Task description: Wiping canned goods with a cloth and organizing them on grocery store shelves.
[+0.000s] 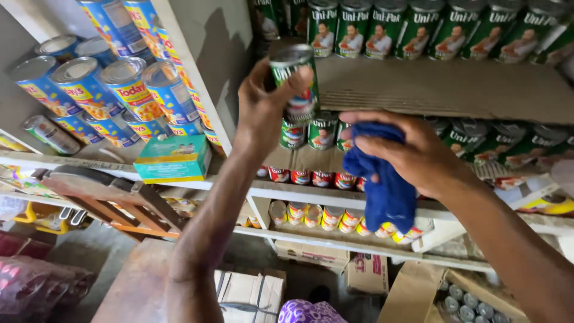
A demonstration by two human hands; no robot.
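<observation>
Item: green-labelled tin can (297, 84), gripped round its side by the left hand (263, 110), lifted clear of the shelf, lid tilted up, label exposed. Right hand (418, 157), fingers bunched on a blue cloth (382, 185), just right of the can, cloth hanging free. Behind the fingertips: rows of matching green cans (412, 30) on corrugated cardboard (442, 87).

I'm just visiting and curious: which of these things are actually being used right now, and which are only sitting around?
In use:
- left hand gripping a green-labelled can
- right hand holding a blue cloth

Sitting about:
- blue-labelled cans stacked at left
- teal carton on the shelf
- small red cans
- cardboard boxes on the floor
</observation>
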